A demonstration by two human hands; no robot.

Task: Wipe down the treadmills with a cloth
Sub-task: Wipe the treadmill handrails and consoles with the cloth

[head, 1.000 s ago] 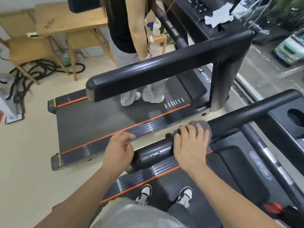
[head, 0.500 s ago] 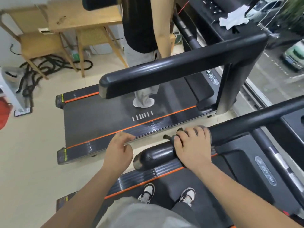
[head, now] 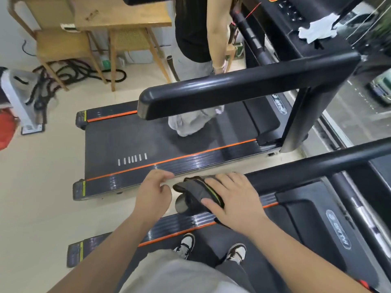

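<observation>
I stand on the near treadmill (head: 186, 222), its black left handrail (head: 306, 168) running from me to the upper right. A dark grey cloth (head: 196, 192) with a green edge is draped over the rail's near end. My right hand (head: 232, 199) grips the cloth around that end, fingers on top and thumb on the near side. My left hand (head: 153, 193) hovers just left of the rail end, fingers loosely curled, holding nothing. A second treadmill (head: 148, 144) lies parallel on the left.
Another person (head: 194, 28) stands on the second treadmill's belt behind its thick handrail (head: 232, 92). A white rag (head: 317, 30) lies on that console. Wooden tables (head: 118, 15) and coiled ropes (head: 63, 72) sit at the back left. A window is on the right.
My right hand slid the cloth down the rail to its near end. My left hand came off the rail end and now hovers beside it. The other person stepped forward on the belt.
</observation>
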